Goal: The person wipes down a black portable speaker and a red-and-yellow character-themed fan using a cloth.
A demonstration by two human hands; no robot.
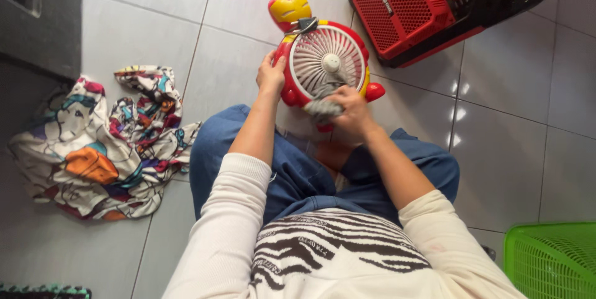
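Note:
A small red and yellow toy-shaped fan [326,57] with a white round grille lies on the tiled floor just past my knees. My left hand [270,77] grips its left rim. My right hand [349,108] presses a grey cloth [323,108] against the lower part of the grille. The fan's yellow head points away from me. I sit on the floor in blue jeans and a white top with rolled sleeves.
A crumpled multicoloured patterned cloth [102,144] lies on the floor to my left. A red and black speaker box [413,7] stands behind the fan at the top right. A green plastic basket [552,260] is at the bottom right. A dark cabinet [37,13] fills the top left.

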